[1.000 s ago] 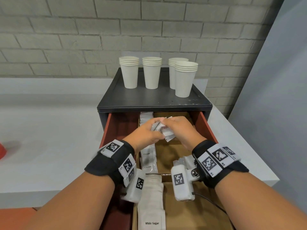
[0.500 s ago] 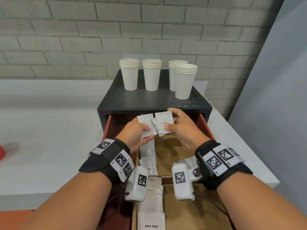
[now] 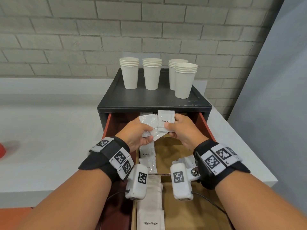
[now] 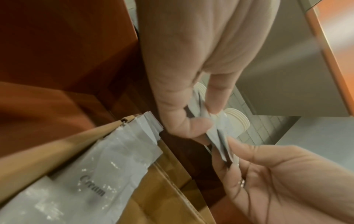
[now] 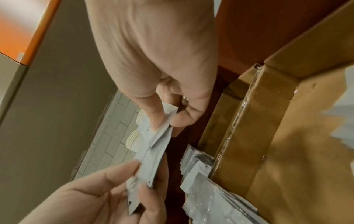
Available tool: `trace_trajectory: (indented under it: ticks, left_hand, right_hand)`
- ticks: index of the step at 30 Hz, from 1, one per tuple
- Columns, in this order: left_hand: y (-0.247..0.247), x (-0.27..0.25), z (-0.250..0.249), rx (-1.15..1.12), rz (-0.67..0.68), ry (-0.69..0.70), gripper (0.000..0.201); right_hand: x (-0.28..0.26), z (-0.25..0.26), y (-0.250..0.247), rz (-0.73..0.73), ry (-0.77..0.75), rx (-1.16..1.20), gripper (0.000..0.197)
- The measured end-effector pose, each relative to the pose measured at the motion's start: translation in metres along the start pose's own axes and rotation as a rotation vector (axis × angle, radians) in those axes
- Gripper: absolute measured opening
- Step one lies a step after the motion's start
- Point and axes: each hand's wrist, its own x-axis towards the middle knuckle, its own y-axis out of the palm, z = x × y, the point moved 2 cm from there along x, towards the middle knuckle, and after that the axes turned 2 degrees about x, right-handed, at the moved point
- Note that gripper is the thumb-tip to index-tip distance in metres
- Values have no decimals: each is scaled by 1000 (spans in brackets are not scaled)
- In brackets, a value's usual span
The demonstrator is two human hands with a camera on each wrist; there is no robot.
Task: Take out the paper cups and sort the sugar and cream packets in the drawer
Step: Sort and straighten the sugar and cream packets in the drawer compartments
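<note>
1. Paper cups (image 3: 151,73): four white stacks, upright on the black cabinet top.
2. Cream packets (image 3: 166,121): small white sachets, fanned, held above the open drawer (image 3: 206,126) between left hand (image 3: 135,135) and right hand (image 3: 183,130).
3. More cream packets (image 3: 147,155) lie in a row in the drawer's left cardboard compartment.
4. White sugar packets (image 3: 150,218) lie nearest the camera.

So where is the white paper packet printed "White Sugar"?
Head view, bottom centre: the white "White Sugar" paper packet lies in the cardboard-lined drawer, nearest the camera, below the left hand.
</note>
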Motion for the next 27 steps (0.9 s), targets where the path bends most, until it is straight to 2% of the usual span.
trace_trajectory:
  ticks: [4,7,12,16,18,20,23,25,27]
  left_hand:
    - [1,-1,0,13,2,-26,26]
    - [2,-3,3,69,74,-108,21]
    - [1,-1,7,174,189,-230,42]
    - [3,-4,7,236,188,-254,49]
    - [5,-8,5,274,108,-216,43]
    - [3,-7,4,358,-35,-171,37]
    - [-7,-1,3,421,-223,-108,53]
    - [-10,1,5,395,-260,-129,56]
    - [-10,2,8,355,-242,-184,53]
  right_hand:
    - [-2,-3,8,93,14,-112,25]
    - [-4,-4,15,115,33,-104,30]
    - [-8,-10,22,189,131,16,39]
    - [-9,-17,28,218,200,-1,39]
    - [-9,-20,28,232,239,-50,37]
    - [-10,-24,27,271,288,-138,36]
    - [-15,-29,31,335,327,-407,40]
    - [-17,-34,36,357,319,-563,39]
    - [-17,-40,42,360,327,-614,39]
